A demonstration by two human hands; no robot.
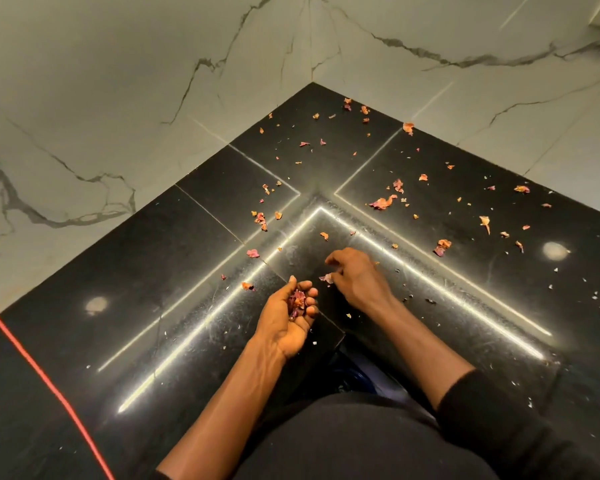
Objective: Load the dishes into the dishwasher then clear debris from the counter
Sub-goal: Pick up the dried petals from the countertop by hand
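Debris (383, 202) of dried pink and orange petals is split between a palm and the black desk (118, 271). Nearest, a dark sleeve (492, 420) covers the right arm above the elbow, and both bare forearms reach over the desk's inner corner. The left hand (288, 320) lies palm up, its fingers curled around a small heap (297, 303) of gathered bits. Well to the left of the left hand, a red cord (42, 375) runs slantwise across the desk.

Just right of the left hand and a little beyond it, the right hand (357, 278) is turned palm down, its fingertips pinched together on a single pink petal (326, 278) at the desk surface. Small white crumbs (596, 296) dot the desk far to the right of the left hand. Beyond the left hand, loose petal bits are strewn all the way into the far corner, with nothing standing between them and the hands. Behind them rise white marble wall tiles (118, 81) with grey veins.
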